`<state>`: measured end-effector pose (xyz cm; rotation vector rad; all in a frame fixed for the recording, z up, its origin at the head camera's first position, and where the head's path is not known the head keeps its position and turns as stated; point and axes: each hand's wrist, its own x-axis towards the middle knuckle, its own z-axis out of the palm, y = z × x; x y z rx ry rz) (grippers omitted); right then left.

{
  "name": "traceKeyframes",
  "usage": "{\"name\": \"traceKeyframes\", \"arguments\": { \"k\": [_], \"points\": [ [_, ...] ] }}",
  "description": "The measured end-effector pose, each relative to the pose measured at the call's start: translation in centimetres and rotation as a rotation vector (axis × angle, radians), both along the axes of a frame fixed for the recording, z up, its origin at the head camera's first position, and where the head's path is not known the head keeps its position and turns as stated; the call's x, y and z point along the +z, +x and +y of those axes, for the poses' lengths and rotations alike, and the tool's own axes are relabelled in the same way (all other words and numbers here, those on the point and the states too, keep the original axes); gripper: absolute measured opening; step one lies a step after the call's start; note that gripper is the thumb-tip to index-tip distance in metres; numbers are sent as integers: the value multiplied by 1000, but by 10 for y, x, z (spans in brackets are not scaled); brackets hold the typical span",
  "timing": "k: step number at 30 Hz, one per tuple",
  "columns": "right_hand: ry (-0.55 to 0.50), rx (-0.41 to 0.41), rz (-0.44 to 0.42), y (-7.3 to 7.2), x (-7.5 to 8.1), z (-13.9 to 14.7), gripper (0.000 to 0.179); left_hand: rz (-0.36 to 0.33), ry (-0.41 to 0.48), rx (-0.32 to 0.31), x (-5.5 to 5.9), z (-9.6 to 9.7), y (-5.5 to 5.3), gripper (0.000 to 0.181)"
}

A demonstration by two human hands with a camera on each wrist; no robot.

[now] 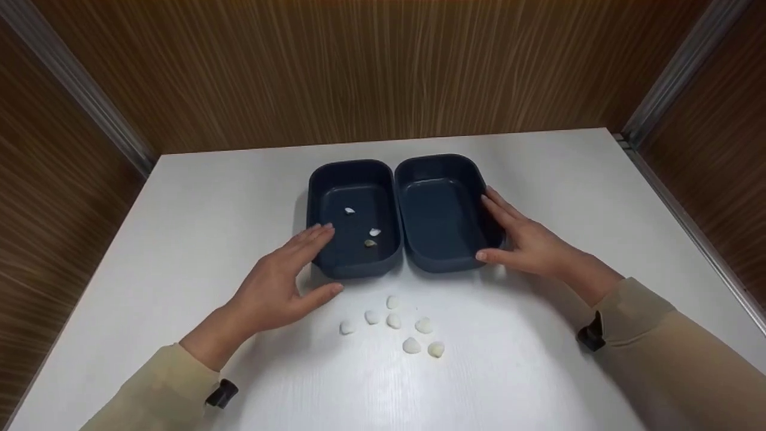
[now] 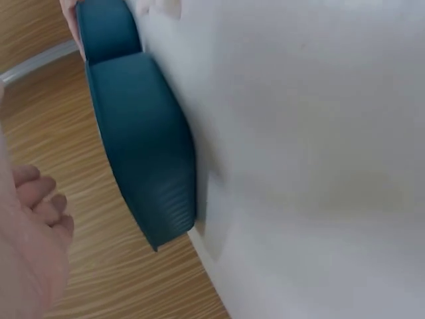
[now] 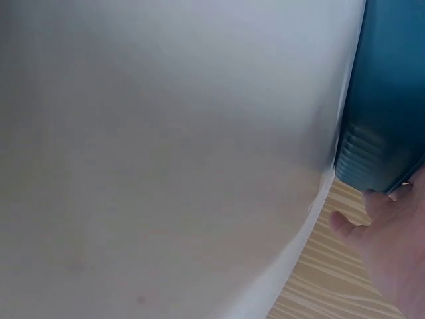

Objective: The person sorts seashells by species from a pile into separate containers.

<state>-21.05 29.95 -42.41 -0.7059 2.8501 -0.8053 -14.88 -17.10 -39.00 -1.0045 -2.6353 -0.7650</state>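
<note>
Two dark blue rectangular boxes stand side by side on the white table. Inside the left box lie three small shells. My left hand hovers at that box's front left corner, fingers extended and thumb spread; in the left wrist view it is apart from the box wall. Nothing shows inside the right box. Against its right side rests my right hand, fingers fairly straight along the outer wall and thumb near the front corner. Several pale shells lie loose on the table in front of the boxes.
The white table ends at a brown wood-grain panel behind the boxes. Similar panels rise at left and right, with metal strips at the corners. Both sleeves carry a dark strap piece near the cuff.
</note>
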Motion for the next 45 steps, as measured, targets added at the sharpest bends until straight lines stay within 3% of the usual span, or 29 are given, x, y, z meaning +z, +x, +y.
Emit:
{"name": "traceKeyframes", "arguments": {
  "k": [5,8,14,21,25,29,40,45],
  "points": [
    [1,-3,-9,0,1,-1,105,177,68,-60,-10,-3,10,69],
    [2,-10,-16,0,2,-1,105,186,96,-76,-16,-2,15,61],
    [-5,-1,-15,0,2,-1,105,17,135,-90,-29,1,22,47],
    [-10,1,1,1,1,-1,105,-332,177,-113,-44,2,21,38],
    [-4,2,2,1,-1,0,105,-476,171,-102,-53,2,18,39],
    [-7,1,5,1,0,0,105,-527,162,-103,-59,3,13,37],
    [-5,-1,0,0,0,-1,106,-562,118,-162,-64,4,5,32],
    [-7,-4,-7,0,1,-1,105,-562,91,-158,-64,6,6,30]
  ]
}}
